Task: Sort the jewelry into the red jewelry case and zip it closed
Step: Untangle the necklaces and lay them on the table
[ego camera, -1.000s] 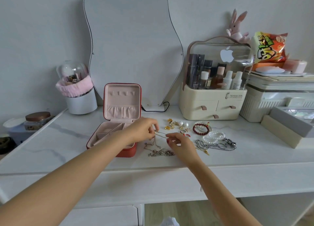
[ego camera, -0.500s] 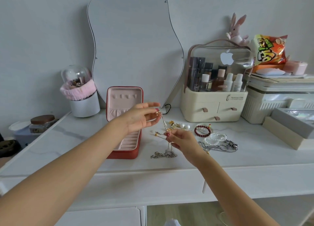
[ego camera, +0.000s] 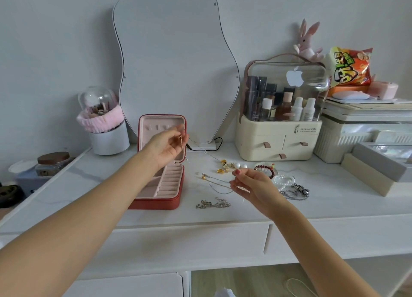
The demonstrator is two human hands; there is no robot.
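Observation:
The red jewelry case (ego camera: 156,204) stands open on the white dresser, its pink lid upright. My left hand (ego camera: 166,148) is raised in front of the lid and pinches one end of a thin gold necklace (ego camera: 206,153). The chain stretches down to the right to my right hand (ego camera: 252,186), which pinches its other end above the tabletop. Loose jewelry lies right of the case: a silver chain (ego camera: 213,204), gold earrings and pearls (ego camera: 229,165), a dark red bead bracelet (ego camera: 265,169), a pearl bracelet (ego camera: 284,180) and a heavier silver chain (ego camera: 295,192).
A wavy mirror (ego camera: 176,62) leans on the wall behind the case. At the back right is a cream cosmetics organiser (ego camera: 278,138); at the back left, a white brush holder (ego camera: 109,138) and a glass jar (ego camera: 53,163). Grey and beige boxes (ego camera: 374,171) sit at the right.
Both hands lifted the thin gold necklace off the table. My left hand rose and moved left in front of the case lid, while the right drew apart, stretching the chain.

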